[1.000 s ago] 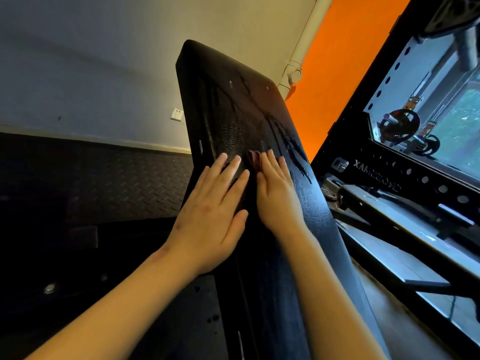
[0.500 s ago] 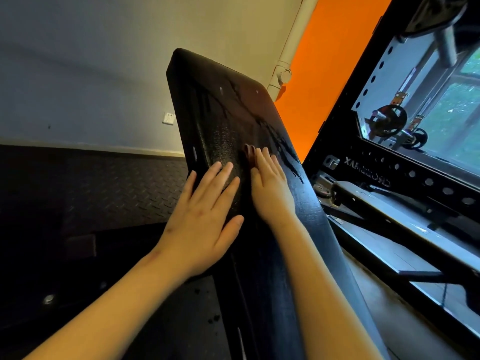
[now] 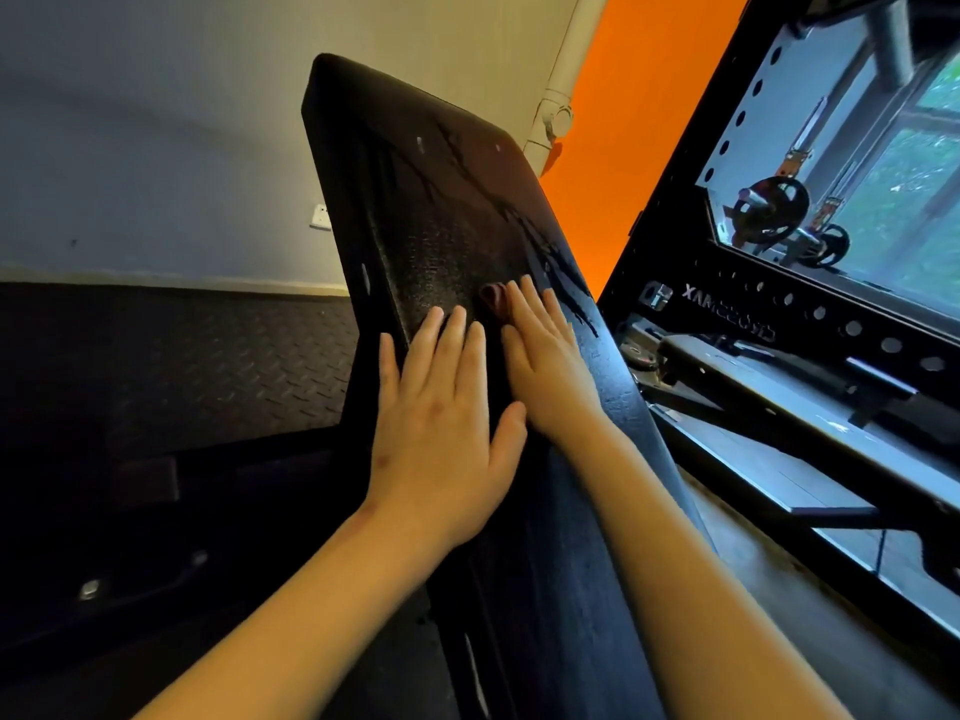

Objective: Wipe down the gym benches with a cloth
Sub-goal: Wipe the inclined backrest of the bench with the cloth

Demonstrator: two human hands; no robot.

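While both palms lie flat and spread on the mid surface, the left hand grasps nothing and the right hand pins a dark reddish cloth under its fingers. The bench pad inclines, long axis running up and away toward the wall. Streaks near its far-right edge suggest wiping is partway; the upper portion likely remains.

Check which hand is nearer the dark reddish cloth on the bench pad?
Right. The right hand lies flat on the bench pad with its fingertips against the cloth. The left hand lies flat below and left of it, its fingertips just short.
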